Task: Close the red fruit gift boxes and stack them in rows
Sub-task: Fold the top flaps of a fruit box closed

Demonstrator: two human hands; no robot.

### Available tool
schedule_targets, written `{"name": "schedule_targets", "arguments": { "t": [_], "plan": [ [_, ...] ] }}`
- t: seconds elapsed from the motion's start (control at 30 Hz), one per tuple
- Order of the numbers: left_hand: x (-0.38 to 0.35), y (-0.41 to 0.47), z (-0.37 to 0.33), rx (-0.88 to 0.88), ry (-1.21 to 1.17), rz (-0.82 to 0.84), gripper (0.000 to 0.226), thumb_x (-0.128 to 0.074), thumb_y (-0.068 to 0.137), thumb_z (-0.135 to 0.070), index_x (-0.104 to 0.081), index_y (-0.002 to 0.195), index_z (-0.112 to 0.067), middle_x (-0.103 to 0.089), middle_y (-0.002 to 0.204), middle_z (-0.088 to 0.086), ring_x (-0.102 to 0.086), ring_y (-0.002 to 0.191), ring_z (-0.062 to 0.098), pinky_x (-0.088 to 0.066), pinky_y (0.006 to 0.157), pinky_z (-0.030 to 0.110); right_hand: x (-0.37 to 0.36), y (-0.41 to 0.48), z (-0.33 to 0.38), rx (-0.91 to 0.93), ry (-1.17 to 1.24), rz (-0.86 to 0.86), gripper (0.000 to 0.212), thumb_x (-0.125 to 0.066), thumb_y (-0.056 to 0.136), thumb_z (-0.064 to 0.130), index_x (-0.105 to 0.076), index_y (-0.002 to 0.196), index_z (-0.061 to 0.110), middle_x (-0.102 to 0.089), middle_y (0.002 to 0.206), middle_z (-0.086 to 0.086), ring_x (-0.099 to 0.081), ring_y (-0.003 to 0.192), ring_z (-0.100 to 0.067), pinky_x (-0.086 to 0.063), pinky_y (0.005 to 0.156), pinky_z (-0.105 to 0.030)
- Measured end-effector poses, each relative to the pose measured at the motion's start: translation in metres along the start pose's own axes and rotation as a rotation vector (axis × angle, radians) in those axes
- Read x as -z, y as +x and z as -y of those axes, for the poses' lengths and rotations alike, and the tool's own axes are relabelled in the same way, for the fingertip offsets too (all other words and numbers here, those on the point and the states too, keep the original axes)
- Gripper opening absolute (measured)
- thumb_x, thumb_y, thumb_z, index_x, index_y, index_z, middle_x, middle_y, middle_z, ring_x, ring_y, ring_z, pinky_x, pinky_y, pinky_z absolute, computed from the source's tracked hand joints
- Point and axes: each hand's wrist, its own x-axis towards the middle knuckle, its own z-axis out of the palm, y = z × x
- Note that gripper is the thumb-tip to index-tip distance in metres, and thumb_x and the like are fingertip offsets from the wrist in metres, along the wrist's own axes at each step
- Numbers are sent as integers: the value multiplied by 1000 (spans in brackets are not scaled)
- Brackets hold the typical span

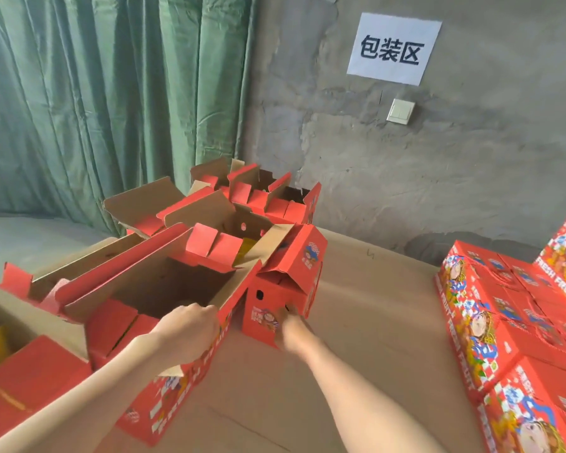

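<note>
Beneath the left grip (190, 333), top edge of open red box (190, 387)

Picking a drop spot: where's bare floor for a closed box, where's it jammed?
Free: cardboard sheet between the half-closed box at the right hand and the closed stack, back to the wall. Jammed: open boxes on the left, where the left hand grips a flap.

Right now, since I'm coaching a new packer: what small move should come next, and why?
Likely fold the upright long flap down over the open box. The left hand already grips its edge, the top gapes, and closed boxes are stacked at right. The right hand, blurred, is at the end of the neighbouring box.
</note>
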Motion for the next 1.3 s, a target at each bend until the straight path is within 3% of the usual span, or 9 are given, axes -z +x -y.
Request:
{"name": "schedule_targets", "arguments": {
  "t": [0.4,0.63,0.73,0.83,0.93,1.0,1.07,1.2,1.3],
  "plan": [
    [-1,6,11,-55,19,27,26,-37,94,-7,-47,118,-10,-62,100,4,-64,90,23,-54,75,33,-18,5,-19,-200,126,-56,54,-49,92,25,-29,135,-2,-32,143,-13,-48,123,-29,-41,93,-33],
    [1,5,-13,-49,75,-59,54,-40,90,-8,-23,141,-9,-48,122,7,-51,115,27,-45,86,34,-63,-128,-78,-85,293,-298,13,-41,96,45,-40,90,33,-44,97,13,-51,76,0,-41,74,-28],
    [6,4,-43,-157,11,-153,64,-35,97,-17,0,151,-13,-8,158,7,-13,144,29,-21,114,37,-58,-165,-108,-180,394,-251,35,-31,102,32,-46,131,21,-49,135,-2,-48,120,-9,-33,93,-15],
    [6,5,-73,-242,-213,-181,56,-30,101,-25,-7,150,-10,-11,158,7,-11,146,21,-12,117,30,-44,-200,-133,-349,504,-211,48,-23,103,38,-39,141,12,-40,146,-13,-41,132,-21,-32,101,-23],
    [-4,7,-91,-199,-461,-170,47,-36,100,-18,-29,143,-3,-36,148,16,-34,137,26,-24,109,29,-34,-231,-155,-381,666,-338,81,-26,92,62,-54,124,-7,-54,129,-27,-55,120,-27,-32,107,-31],
    [-13,8,-97,-75,-689,-148,32,-38,97,-16,-51,122,-1,-58,123,21,-54,115,35,-40,88,34,-25,-252,-170,-442,699,-397,40,-44,98,30,-65,106,-3,-61,106,-9,-64,101,-6,-38,89,-10],
    [-21,9,-102,74,-919,-115,30,-40,94,-22,-59,94,2,-66,95,20,-62,87,34,-43,68,35,-21,-264,-191,-446,767,-522,17,-56,93,10,-69,90,-1,-68,97,-14,-63,101,-24,-40,84,-23],
    [-39,7,-111,322,-1473,122,23,-44,94,1,-67,89,1,-68,76,14,-59,61,23,-44,57,27,-17,-270,-198,-371,724,-686,20,-70,80,-2,-67,95,11,-69,92,0,-64,94,-22,-43,77,-13],
    [-50,0,-114,290,-1619,254,27,-41,94,2,-67,91,-3,-65,58,5,-55,44,12,-39,45,22,-14,-268,-188,-207,740,-576,59,-65,83,-1,-49,129,31,-48,127,24,-48,112,17,-31,84,5]
  ]
}}
